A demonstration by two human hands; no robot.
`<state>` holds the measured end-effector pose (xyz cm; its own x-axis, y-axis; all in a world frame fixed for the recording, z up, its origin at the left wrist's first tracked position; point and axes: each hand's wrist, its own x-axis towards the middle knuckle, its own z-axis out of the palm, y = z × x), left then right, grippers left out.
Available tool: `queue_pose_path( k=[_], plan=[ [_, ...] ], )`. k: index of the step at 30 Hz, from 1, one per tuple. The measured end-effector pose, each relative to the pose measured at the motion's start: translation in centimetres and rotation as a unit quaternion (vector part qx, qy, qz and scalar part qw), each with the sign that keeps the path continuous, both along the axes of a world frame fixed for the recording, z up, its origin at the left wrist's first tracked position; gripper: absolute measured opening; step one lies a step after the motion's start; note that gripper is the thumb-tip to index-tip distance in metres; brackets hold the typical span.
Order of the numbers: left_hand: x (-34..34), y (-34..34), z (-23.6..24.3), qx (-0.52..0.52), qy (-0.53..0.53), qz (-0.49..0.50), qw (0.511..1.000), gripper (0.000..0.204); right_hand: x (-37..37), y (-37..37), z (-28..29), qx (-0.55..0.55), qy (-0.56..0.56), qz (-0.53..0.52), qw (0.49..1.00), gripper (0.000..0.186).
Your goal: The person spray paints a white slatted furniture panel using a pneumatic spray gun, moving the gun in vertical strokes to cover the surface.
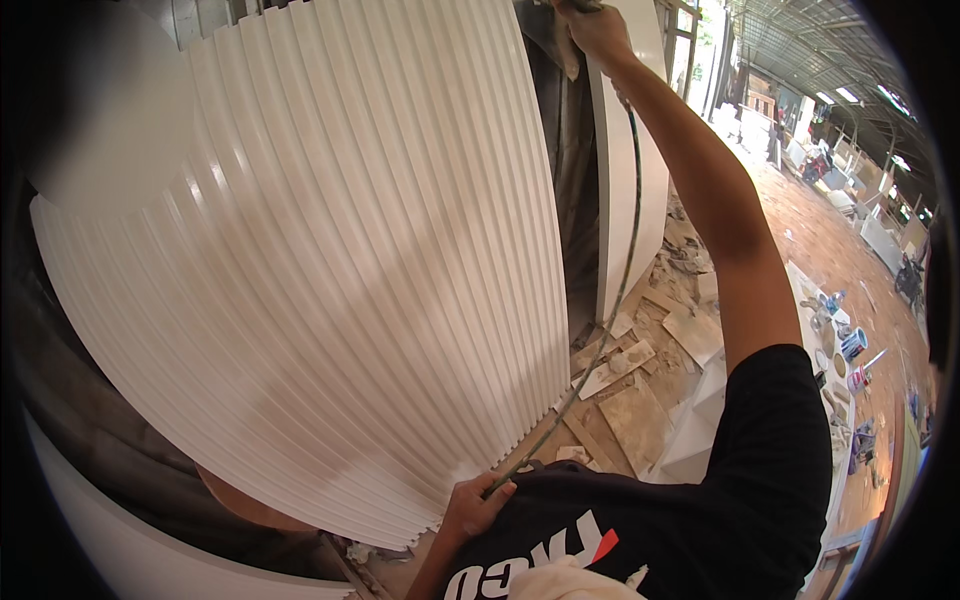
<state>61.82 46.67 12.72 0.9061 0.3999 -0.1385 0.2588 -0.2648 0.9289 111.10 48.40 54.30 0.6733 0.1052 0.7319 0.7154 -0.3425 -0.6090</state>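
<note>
A large white ribbed panel fills the left and middle of the frame, standing tilted. At its lower right corner, low in the centre, the left hand is curled, its fingers and thumb closed around a thin dark hose. From there the hose bows up and right, past wooden scraps on the floor and in front of a narrow white board, to the right wrist. At the top centre, right of the panel's upper edge, the right hand grips a dark object, largely cut off by the frame.
</note>
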Motion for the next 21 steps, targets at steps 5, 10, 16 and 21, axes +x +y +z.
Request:
queue_pose_path(
  k=[5,10,16,21],
  plan=[
    [-0.7,-0.6,0.6,0.001,-0.022,0.026,0.999,0.031,-3.6,2.0,0.3,0.125,-0.028,0.106,0.986,0.051],
    [-2.2,-0.4,1.5,0.005,0.0,0.025,1.0,0.03,0.0,2.8,-2.8,0.022,-0.02,0.07,0.997,0.056],
    [-5.9,-0.2,0.9,0.021,0.012,0.026,0.999,0.029,-1.5,0.7,-12.1,-0.057,0.031,0.014,0.998,0.06],
    [-9.8,0.4,-0.2,0.018,0.08,-0.003,0.997,0.04,-3.5,-1.8,-19.3,-0.11,0.135,-0.005,0.985,0.053]
  ],
)
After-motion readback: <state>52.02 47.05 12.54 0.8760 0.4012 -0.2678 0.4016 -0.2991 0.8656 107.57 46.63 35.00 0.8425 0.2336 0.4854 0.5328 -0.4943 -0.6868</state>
